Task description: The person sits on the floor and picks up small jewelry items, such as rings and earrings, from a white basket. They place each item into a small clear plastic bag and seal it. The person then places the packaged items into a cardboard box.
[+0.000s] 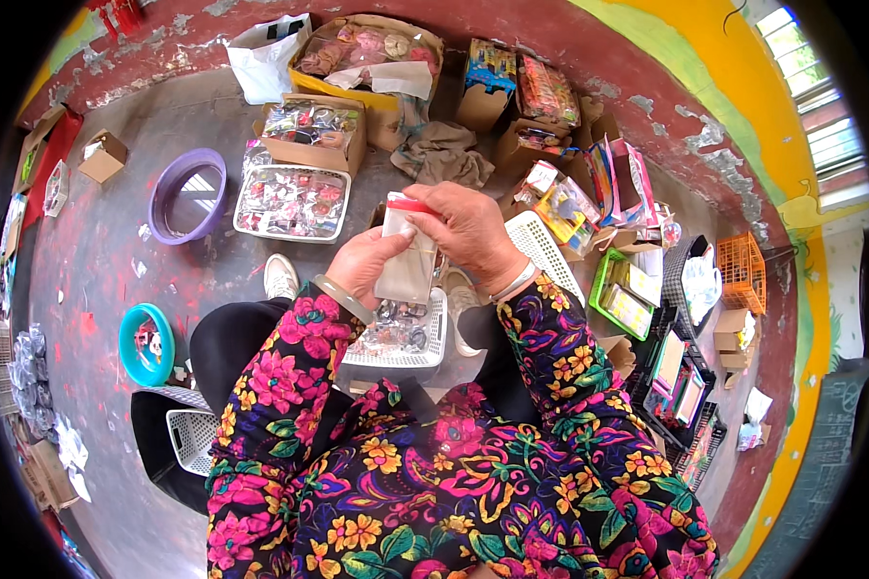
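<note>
I hold a small clear plastic bag (pixel 407 259) with a red strip at its top, upright in front of me. My left hand (pixel 369 262) grips its lower left side. My right hand (pixel 465 228) pinches the top edge at the red strip. Right below the bag sits a white slotted basket (pixel 434 349) on my lap, holding several small shiny packed items. My sleeves are dark with bright flowers, and each wrist wears a bangle.
On the grey floor ahead lie a white tray of small packets (pixel 293 202), cardboard boxes of trinkets (pixel 311 130), a purple ring basket (pixel 188 195) and a teal bowl (pixel 146 344). White, green and orange baskets (pixel 743 270) stand to the right by the painted wall.
</note>
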The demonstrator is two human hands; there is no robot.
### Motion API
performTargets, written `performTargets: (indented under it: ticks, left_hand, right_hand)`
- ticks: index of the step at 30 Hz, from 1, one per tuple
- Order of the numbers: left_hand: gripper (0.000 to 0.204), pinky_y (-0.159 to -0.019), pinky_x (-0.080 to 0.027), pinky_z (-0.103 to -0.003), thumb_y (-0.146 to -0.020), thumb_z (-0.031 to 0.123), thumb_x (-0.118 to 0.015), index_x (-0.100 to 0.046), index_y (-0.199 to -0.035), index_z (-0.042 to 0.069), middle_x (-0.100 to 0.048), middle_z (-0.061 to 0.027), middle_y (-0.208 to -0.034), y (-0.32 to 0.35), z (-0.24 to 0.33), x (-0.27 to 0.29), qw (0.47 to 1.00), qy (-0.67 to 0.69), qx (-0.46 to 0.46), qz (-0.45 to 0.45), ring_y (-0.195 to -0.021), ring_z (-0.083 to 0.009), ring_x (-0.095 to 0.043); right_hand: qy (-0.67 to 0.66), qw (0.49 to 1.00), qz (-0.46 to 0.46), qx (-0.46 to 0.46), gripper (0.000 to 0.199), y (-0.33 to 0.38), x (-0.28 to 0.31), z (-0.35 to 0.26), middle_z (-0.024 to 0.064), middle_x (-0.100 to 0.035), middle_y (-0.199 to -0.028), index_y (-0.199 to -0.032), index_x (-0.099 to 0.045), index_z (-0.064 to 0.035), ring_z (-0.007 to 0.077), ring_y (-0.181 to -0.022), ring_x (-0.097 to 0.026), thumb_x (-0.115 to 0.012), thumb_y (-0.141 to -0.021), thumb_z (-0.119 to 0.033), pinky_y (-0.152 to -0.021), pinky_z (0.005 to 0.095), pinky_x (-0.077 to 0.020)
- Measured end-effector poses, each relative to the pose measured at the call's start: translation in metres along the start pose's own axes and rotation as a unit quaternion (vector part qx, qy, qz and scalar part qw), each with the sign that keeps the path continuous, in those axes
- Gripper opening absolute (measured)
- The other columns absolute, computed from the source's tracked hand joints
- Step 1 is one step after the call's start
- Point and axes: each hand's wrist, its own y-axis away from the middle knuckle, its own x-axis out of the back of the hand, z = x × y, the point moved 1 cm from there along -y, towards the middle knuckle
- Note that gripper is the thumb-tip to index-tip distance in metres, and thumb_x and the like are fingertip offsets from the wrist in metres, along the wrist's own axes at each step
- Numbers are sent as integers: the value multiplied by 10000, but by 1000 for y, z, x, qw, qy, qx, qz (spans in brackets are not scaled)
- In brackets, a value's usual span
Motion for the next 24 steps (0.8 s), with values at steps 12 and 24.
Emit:
performTargets:
  ticks: [12, 24]
  left_hand:
    - [226, -705, -502, -312, -874, 154, -515, -509, -1058, 22, -596, -68, -927, -2, 1, 3, 999, 7, -31, 20, -800, -174, -609]
    - [242, -694, -504, -297, -872, 185, -531, -511, -1050, 22, -599, -62, -926, -6, -4, 1, 996, -48, -68, -22, -794, -152, -607]
  right_hand:
    - [75, 996, 33, 32, 309, 0, -9, 3, 117, -580, -1027, -1053, -578, -74, 270, -908, -565, -618, -767, -182, -731, 325, -456]
    - [-308, 938, 41, -155, 203, 0, -12, 13, 48, -600, -788, -940, -616, -27, 119, -723, -555, -649, -755, -104, -645, 244, -444]
